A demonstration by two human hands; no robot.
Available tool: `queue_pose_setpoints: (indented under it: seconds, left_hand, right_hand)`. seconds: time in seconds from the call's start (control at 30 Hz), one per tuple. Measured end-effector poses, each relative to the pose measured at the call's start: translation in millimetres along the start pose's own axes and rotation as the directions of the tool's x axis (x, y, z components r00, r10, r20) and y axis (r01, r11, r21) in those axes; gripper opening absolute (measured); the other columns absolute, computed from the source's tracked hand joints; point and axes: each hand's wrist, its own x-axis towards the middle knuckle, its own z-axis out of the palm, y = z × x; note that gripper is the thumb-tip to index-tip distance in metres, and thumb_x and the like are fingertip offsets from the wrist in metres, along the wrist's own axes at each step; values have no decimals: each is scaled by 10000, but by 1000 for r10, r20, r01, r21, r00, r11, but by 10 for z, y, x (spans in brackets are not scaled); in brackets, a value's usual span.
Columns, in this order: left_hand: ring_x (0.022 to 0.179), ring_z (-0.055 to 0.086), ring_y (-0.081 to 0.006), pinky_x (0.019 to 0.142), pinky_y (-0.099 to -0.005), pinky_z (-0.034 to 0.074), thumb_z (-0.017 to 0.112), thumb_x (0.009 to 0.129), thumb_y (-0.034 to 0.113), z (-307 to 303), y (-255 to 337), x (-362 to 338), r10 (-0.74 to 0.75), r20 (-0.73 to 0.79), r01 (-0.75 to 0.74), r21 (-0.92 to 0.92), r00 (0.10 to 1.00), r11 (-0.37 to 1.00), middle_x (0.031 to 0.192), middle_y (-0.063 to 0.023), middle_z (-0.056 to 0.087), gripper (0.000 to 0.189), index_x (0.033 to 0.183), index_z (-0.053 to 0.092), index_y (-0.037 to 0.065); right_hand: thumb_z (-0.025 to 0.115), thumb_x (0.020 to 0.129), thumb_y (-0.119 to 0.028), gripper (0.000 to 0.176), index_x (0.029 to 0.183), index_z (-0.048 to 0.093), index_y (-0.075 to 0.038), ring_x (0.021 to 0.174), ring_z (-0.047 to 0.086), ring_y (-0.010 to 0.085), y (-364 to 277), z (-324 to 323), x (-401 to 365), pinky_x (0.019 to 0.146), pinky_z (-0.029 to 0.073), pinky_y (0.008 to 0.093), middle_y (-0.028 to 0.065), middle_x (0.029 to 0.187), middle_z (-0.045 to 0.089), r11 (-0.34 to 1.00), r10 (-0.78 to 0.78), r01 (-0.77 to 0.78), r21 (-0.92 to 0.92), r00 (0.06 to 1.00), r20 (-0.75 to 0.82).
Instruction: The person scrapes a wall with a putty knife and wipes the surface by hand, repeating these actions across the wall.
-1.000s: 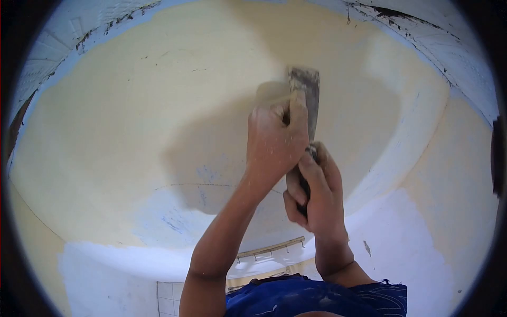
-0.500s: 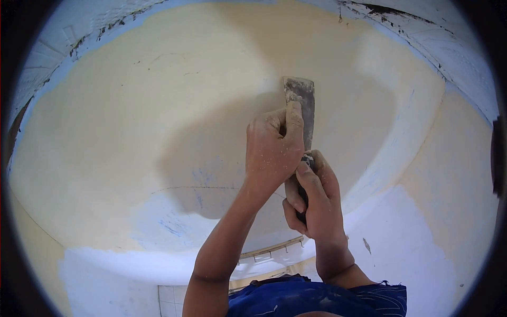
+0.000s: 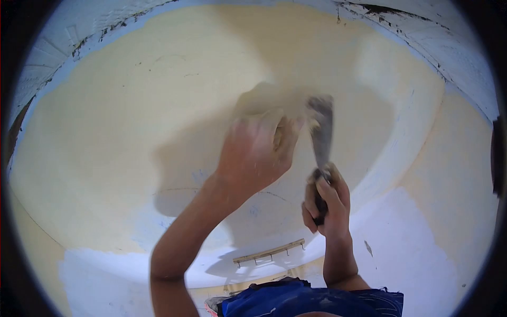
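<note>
My right hand (image 3: pixel 332 206) is wrapped round the dark handle of a putty knife (image 3: pixel 323 129). The knife's blade points up and carries pale smears near its top; motion blurs it a little. Just left of the blade and apart from it is my left hand (image 3: pixel 253 153), its fingers bent and smeared by motion. Whether anything is between those fingers I cannot make out. Behind both hands stretches a cream-coloured wall (image 3: pixel 132 116), with their shadows falling on it.
Below the hands, a wooden rail with hooks (image 3: pixel 269 253) is fixed low on the wall. White ceiling panels (image 3: pixel 417 26) with dark, damaged edges border the top. Bluish-white patches (image 3: pixel 391 243) cover the lower right wall. My blue clothing (image 3: pixel 311 301) shows at the bottom.
My left hand has come off the putty knife's blade and moved left. My right hand, with the knife, has shifted slightly right and down. More of the hooked rail now shows.
</note>
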Motion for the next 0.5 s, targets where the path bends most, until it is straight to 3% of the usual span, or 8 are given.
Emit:
queue_pose_setpoints:
  seconds: [0.07, 0.1, 0.17, 0.2, 0.27, 0.3, 0.37, 0.5]
  left_hand:
    - [719, 710, -268, 681, -416, 597, 700, 960, 228, -200, -3, -91, 143, 22, -137, 456, 990, 880, 909, -135, 716, 232, 999, 716, 0]
    - [719, 710, -268, 681, -416, 597, 700, 960, 228, -297, -63, -79, 147, 25, -142, 459, 989, 877, 909, -135, 716, 232, 999, 716, 0]
    - [1202, 653, -397, 925, -521, 577, 724, 871, 199, -436, -189, 14, 485, 270, -524, 668, 832, 528, 1320, -233, 633, 478, 1303, 668, -1]
    - [1202, 653, -397, 925, -521, 577, 724, 871, 199, -440, -207, 102, 485, 272, -527, 666, 831, 528, 1320, -233, 633, 478, 1303, 668, -1]
    - [1510, 353, -457, 1173, -600, 398, 748, 838, 288, -424, -215, 270, 430, 292, -492, 720, 854, 489, 1632, -237, 371, 771, 1520, 507, 23]
    - [1510, 353, -457, 1173, -600, 398, 748, 838, 288, -407, -226, 288, 436, 296, -497, 723, 850, 480, 1632, -237, 371, 771, 1520, 507, 23]
    - [1579, 232, -435, 1286, -579, 216, 711, 854, 420, -323, -252, 268, 348, 356, -481, 780, 867, 400, 1707, -217, 264, 943, 1636, 339, 47]
    - [1609, 203, -361, 1323, -525, 131, 597, 939, 528, 148, -469, -284, 272, 575, -635, 667, 771, 390, 1722, -196, 263, 914, 1639, 314, 14]
  right_hand:
    - [479, 1108, -180, 139, 1047, 472, -55, 363, 376, 115, 205, -287, -145, 323, 345, 271, 35, 610, 449, 999, -31, 31, 16, 1000, 3]
    - [496, 1099, -179, 150, 1013, 480, -56, 379, 388, 113, 330, -416, -206, 327, 362, 274, 37, 605, 451, 997, -73, 74, 14, 997, -37]
    - [513, 1090, -178, 165, 980, 489, -58, 395, 399, 111, 570, -560, -281, 332, 380, 276, 39, 599, 453, 993, -115, 117, 16, 990, -83]
    - [496, 1091, -172, 171, 968, 493, -52, 376, 369, 108, 672, -610, -301, 309, 373, 280, 40, 602, 456, 987, -160, 158, -28, 981, -111]
    - [478, 1091, -165, 181, 956, 497, -47, 358, 339, 105, 808, -684, -364, 286, 366, 284, 42, 605, 459, 976, -212, 204, -70, 968, -134]
    - [483, 1091, -162, 185, 946, 490, -47, 371, 355, 104, 883, -714, -383, 288, 372, 283, 42, 608, 460, 972, -231, 224, -68, 967, -105]
    - [488, 1091, -160, 191, 936, 483, -48, 383, 371, 104, 1042, -762, -423, 291, 378, 282, 42, 612, 460, 967, -252, 248, -57, 965, -75]
    - [509, 1093, -178, 225, 914, 485, -44, 405, 401, 111, 1507, -887, -609, 323, 399, 285, 44, 608, 456, 957, -290, 290, -21, 945, -154]
